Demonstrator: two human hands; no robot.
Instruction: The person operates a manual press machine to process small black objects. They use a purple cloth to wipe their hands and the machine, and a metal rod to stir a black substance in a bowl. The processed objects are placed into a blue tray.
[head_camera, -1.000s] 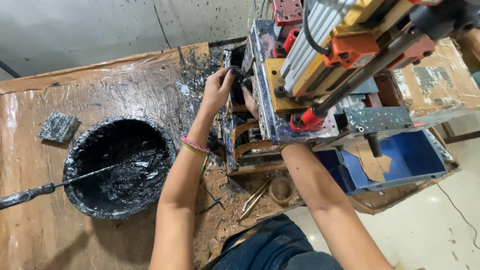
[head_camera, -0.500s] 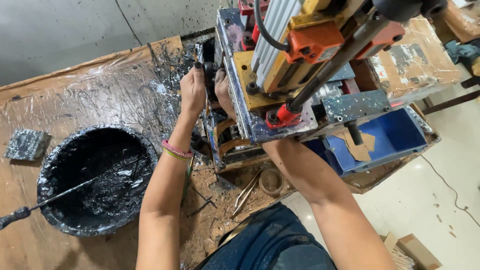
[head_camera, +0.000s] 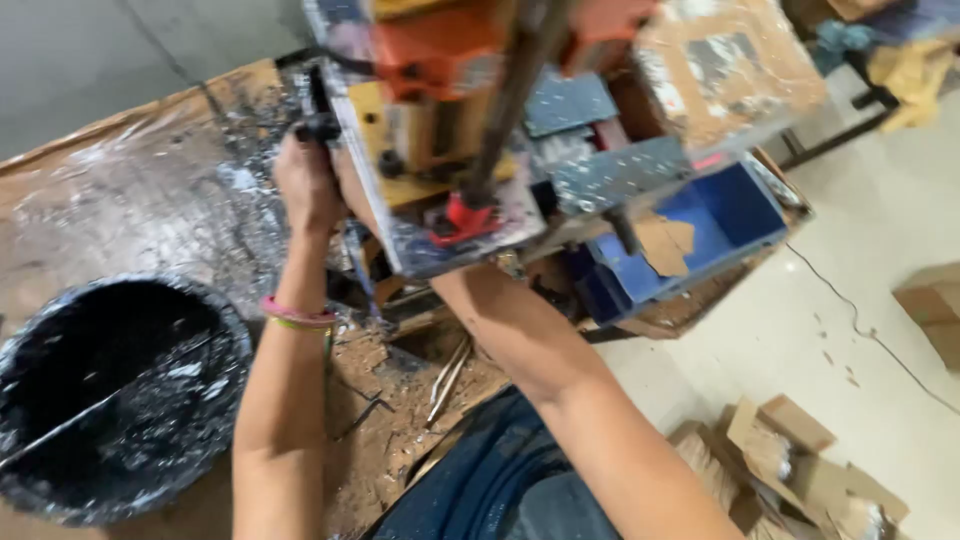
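Observation:
My left hand (head_camera: 305, 185) reaches up to the left edge of a paint-spattered bench machine (head_camera: 450, 150), its fingers curled around a small black part (head_camera: 315, 125) there. Pink and yellow bands (head_camera: 297, 315) circle that wrist. My right hand (head_camera: 352, 195) lies right beside the left and is mostly hidden under the machine's metal plate; only its forearm (head_camera: 500, 320) shows clearly. A dark lever bar (head_camera: 510, 100) with a red fitting (head_camera: 455, 215) at its foot slants down over the plate.
A wide black tub (head_camera: 215, 330) of black paste with a stick (head_camera: 60, 425) in it stands at the left. A blue bin (head_camera: 740, 210) holding cardboard scraps sits right of the machine. Metal tongs (head_camera: 450, 375) lie on the dirty table. Cardboard boxes (head_camera: 790, 460) rest on the floor.
The view has swung and come closer, so tub and machine sit further left and larger. Both hands stay at the machine's left edge, in the same grip.

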